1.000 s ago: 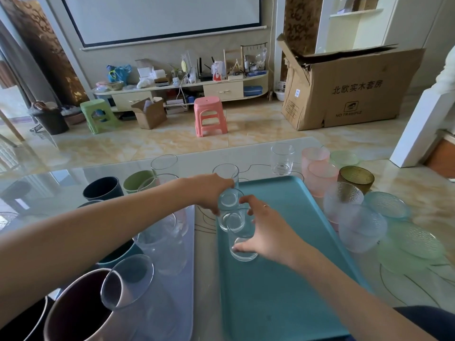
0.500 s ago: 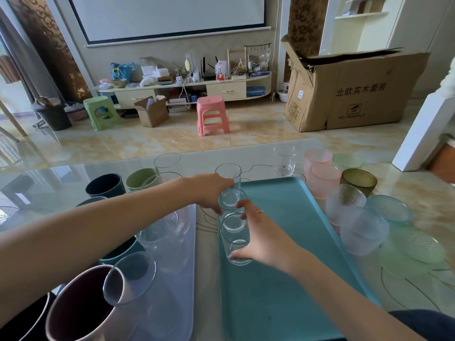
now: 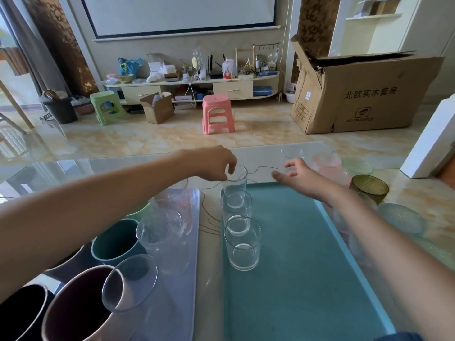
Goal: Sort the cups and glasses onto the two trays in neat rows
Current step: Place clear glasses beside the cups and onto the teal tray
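Observation:
A teal tray [image 3: 300, 267] lies on the glass table, with two clear glasses in a column along its left edge: a near one [image 3: 242, 243] and a middle one [image 3: 235, 205]. A third clear glass [image 3: 235, 182] stands just beyond the tray's far left corner. My left hand [image 3: 213, 166] pinches that glass's rim from above. My right hand [image 3: 299, 179] hovers open over the tray's far edge, short of a clear glass [image 3: 292, 153] on the table. A pale lilac tray [image 3: 177, 279] at left holds tall clear glasses [image 3: 162, 239] and coloured cups [image 3: 115, 242].
Pink cups [image 3: 327, 163], an amber glass [image 3: 369, 187], and textured blue and green cups [image 3: 401, 217] crowd the table right of the teal tray. Dark mugs [image 3: 81, 306] stand at the near left. Beyond the table are a pink stool [image 3: 218, 114] and a cardboard box [image 3: 364, 94].
My right hand let go of the near clear glass on the teal tray and moved far right, opening. My left hand left the middle glass and moved onto the farthest glass's rim.

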The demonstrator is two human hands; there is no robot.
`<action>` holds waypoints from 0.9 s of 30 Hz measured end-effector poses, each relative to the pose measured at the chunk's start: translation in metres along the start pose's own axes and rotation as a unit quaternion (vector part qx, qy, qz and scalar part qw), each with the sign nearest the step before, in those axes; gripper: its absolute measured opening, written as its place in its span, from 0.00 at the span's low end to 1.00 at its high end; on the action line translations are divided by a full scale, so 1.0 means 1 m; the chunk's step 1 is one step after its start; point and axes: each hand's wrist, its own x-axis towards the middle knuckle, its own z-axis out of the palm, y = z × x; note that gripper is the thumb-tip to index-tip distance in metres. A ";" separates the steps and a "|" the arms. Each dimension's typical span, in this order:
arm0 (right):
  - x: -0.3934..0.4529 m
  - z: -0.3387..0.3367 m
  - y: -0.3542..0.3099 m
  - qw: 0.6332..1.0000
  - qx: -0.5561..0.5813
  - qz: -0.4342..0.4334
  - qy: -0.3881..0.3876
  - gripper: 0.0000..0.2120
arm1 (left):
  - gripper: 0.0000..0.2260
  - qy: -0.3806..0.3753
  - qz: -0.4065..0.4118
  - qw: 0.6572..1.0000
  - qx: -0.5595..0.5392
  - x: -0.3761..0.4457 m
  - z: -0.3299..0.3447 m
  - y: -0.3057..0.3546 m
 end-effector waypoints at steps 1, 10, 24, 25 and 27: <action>0.020 -0.007 0.004 0.999 -0.040 0.005 0.031 0.35 | 0.14 0.026 -0.006 1.000 -0.006 0.006 -0.004 -0.004; 0.159 -0.012 0.029 0.907 -0.411 0.074 0.053 0.45 | 0.28 -0.078 -0.045 0.982 -0.168 0.064 0.017 -0.020; 0.099 -0.021 -0.002 0.937 -0.243 -0.098 0.233 0.34 | 0.25 -0.016 -0.040 0.979 -0.199 0.043 0.004 -0.016; 0.079 -0.022 -0.007 0.940 -0.232 -0.108 0.226 0.36 | 0.24 0.000 -0.033 0.982 -0.188 0.031 -0.004 -0.012; 0.033 -0.022 -0.010 0.948 -0.204 -0.113 0.217 0.38 | 0.21 0.022 -0.020 0.984 -0.176 0.004 -0.018 -0.003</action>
